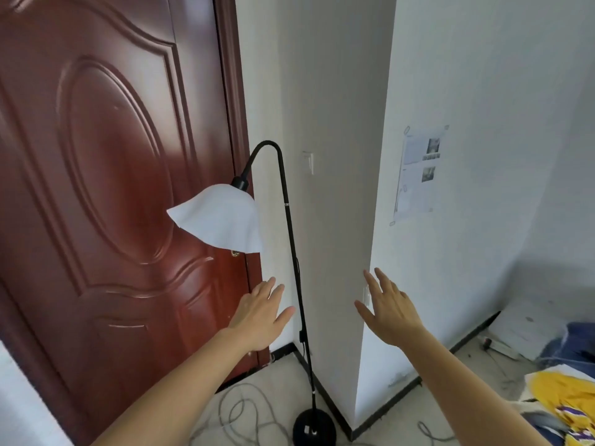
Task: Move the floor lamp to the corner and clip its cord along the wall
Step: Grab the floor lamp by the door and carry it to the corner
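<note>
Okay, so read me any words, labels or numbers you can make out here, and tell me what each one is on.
No text here is legible.
White paper sheet taped to the white wall: printed lines and two small photos, too blurred to read.
Yellow and purple fabric on the floor: purple markings, cannot be read.
Black floor lamp with white shade, reddish-brown panelled door, white wall switch: no writing visible.

floor lamp (294, 252) stands between door (112, 188) on the left and wall corner (370, 252) on the right | left hand (257, 320) just left of its pole, right hand (389, 313) right of it, before the wall | cord (244, 410) lies on floor left of lamp base (314, 428)
</note>
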Available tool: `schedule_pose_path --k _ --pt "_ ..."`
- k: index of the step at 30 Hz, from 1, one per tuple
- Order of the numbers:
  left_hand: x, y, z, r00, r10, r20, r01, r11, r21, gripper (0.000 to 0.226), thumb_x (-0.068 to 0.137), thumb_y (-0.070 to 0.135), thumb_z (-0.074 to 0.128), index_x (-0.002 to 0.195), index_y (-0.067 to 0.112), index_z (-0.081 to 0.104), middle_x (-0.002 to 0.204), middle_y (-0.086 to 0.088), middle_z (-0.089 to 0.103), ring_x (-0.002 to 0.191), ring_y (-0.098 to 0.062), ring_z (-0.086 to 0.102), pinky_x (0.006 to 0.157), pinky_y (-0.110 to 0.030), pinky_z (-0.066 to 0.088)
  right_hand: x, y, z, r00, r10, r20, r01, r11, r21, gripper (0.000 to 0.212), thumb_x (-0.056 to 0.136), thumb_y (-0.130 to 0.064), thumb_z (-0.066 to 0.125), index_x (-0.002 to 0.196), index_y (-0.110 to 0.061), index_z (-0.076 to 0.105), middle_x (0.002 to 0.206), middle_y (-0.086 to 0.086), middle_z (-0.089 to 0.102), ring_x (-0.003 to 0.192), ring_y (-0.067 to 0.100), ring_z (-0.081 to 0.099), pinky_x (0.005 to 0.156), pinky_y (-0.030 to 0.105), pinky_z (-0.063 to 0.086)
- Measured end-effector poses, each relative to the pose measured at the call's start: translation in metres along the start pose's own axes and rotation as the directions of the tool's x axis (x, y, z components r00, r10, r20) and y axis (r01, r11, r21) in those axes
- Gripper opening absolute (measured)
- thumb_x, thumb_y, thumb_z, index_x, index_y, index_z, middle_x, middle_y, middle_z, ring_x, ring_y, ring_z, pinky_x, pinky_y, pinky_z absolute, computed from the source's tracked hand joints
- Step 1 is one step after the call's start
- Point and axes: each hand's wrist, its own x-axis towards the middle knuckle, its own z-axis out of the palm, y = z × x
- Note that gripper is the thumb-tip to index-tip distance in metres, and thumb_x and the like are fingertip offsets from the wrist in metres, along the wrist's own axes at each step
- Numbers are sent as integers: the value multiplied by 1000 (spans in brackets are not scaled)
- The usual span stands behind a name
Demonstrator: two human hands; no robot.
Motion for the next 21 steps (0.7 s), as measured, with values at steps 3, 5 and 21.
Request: schedule_pose_path --k 3,5,21 --pt "59 -19 11 997 -57 53 67 978 -196 70 101 55 27 156 13 16 166 -10 12 152 -25 12 118 -46 20 41 4 21 998 50 44 -52 997 63 75 102 -55 38 160 -20 8 168 11 15 149 32 30 114 46 38" --pt "91 -27 25 993 -95 75 114 945 -307 69 102 52 30 156 11 18 165 -10 16 151 -26 15 119 -44 20 63 9 39 996 48 81 -55 994 93 74 102 -53 40 160 -20 10 167 10 18 148 32 32 113 47 39" --pt "331 -49 123 945 -327 -14 201 614 -763 51 99 39 50 143 16 41 139 -2 53 126 -9 47 109 -34 35 300 30 231 835 -145 531 -65 932 356 80 95 -40 59 159 -25 14 157 10 36 135 30 48 107 39 40"
